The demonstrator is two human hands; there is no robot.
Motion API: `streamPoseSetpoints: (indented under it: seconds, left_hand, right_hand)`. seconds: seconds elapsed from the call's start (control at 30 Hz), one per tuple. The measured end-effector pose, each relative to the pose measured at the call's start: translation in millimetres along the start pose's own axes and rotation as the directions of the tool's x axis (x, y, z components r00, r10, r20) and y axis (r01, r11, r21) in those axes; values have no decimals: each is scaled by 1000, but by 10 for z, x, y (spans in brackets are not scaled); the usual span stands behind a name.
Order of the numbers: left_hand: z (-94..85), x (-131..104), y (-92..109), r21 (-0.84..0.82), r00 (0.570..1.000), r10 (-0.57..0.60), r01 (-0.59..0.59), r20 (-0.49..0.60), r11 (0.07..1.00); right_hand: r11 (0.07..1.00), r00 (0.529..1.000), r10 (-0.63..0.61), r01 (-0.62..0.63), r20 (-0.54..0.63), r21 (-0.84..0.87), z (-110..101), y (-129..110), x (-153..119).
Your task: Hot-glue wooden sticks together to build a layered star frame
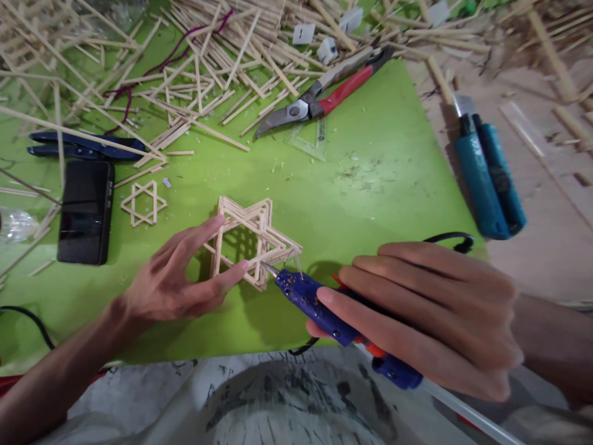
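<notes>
A stacked star frame of thin wooden sticks (266, 232) stands on the green board (361, 191). My left hand (180, 272) reaches in from the left, two fingertips pressing on the star's upper left and front sticks. Wrapped in my right hand (430, 309) is a blue hot glue gun (308, 303) with orange parts, a clear glue stick (467, 408) jutting from its back. The gun's metal tip meets the star near my left fingertip. A flat, smaller stick star (143, 204) lies to the left.
A black phone (86, 213) and dark blue pliers (88, 146) lie left. Red-handled pruning shears (324, 96) rest on a clear set square (308, 139) at the back. Loose sticks (199, 74) heap behind. A teal cutter (488, 173) sits at right.
</notes>
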State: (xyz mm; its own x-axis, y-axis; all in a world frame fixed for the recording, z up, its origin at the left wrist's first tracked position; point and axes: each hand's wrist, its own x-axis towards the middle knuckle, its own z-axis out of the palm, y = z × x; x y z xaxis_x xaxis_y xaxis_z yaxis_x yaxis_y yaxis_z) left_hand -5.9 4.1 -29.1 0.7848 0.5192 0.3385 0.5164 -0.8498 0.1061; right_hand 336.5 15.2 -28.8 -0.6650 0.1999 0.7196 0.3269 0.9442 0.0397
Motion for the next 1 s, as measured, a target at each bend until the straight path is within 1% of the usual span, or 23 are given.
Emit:
streamPoseSetpoints:
  seconds: [0.1, 0.17, 0.2, 0.23, 0.27, 0.4, 0.47, 0.57, 0.6, 0.7, 0.8, 0.83, 0.9, 0.93, 0.97, 1.0]
  left_hand:
    - [0, 6, 0, -1, 1000, 16, -16, -14, 1000]
    - [-1, 10, 2, 3, 1000, 9, -9, -15, 1000]
    - [0, 11, 4, 2, 1000, 6, -6, -15, 1000]
    - [2, 11, 5, 0, 1000, 4, -4, -13, 1000]
    - [6, 11, 6, -4, 1000, 5, -5, -16, 1000]
    - [21, 9, 5, -16, 1000, 12, -12, -23, 1000]
    - [22, 9, 5, -19, 999, 15, -16, -28, 1000]
    - [10, 10, 9, -23, 1000, 6, -7, -21, 1000]
    - [4, 10, 10, -26, 1000, 4, -5, -19, 1000]
    - [-12, 14, 10, -20, 1000, 0, 0, -11, 1000]
    - [-14, 17, 7, -15, 1000, 3, -3, -12, 1000]
    - [-11, 17, 6, -15, 1000, 4, -4, -15, 1000]
    - [-4, 17, 6, -12, 1000, 1, -1, -20, 1000]
    - [-2, 17, 5, -12, 1000, 0, 0, -20, 1000]
    - [0, 17, 6, -14, 1000, 2, -2, -23, 1000]
    - [1, 17, 6, -20, 1000, 6, -6, -27, 1000]
  right_hand:
    - [1000, 1000, -23, 23, -11, 7, -34, 21, 34]
    - [1000, 999, -23, 22, 48, 21, -81, 33, 74]
    - [999, 992, -27, 23, 123, 33, -106, 38, 92]
    - [999, 986, -23, 18, 167, 35, -130, 42, 106]
    - [999, 982, -24, 18, 185, 36, -151, 45, 114]
    - [999, 982, -26, 18, 186, 42, -195, 23, 107]
    - [1000, 976, 20, -24, 215, 17, -200, -38, 85]
    - [980, 949, 197, -190, 247, -52, -203, -203, 31]
    - [972, 936, 236, -227, 259, -65, -203, -265, 9]
    - [957, 912, 289, -279, 290, -76, -192, -409, -56]
    - [954, 906, 300, -289, 298, -81, -153, -408, -91]
    - [957, 914, 289, -277, 285, -82, -134, -370, -92]
    - [978, 954, 209, -199, 214, -67, -90, -253, -78]
    - [990, 979, 134, -128, 155, -52, -69, -186, -65]
    - [999, 996, 31, -29, 81, -33, -51, -121, -50]
    - [998, 998, -58, 58, 5, -22, -37, -65, -35]
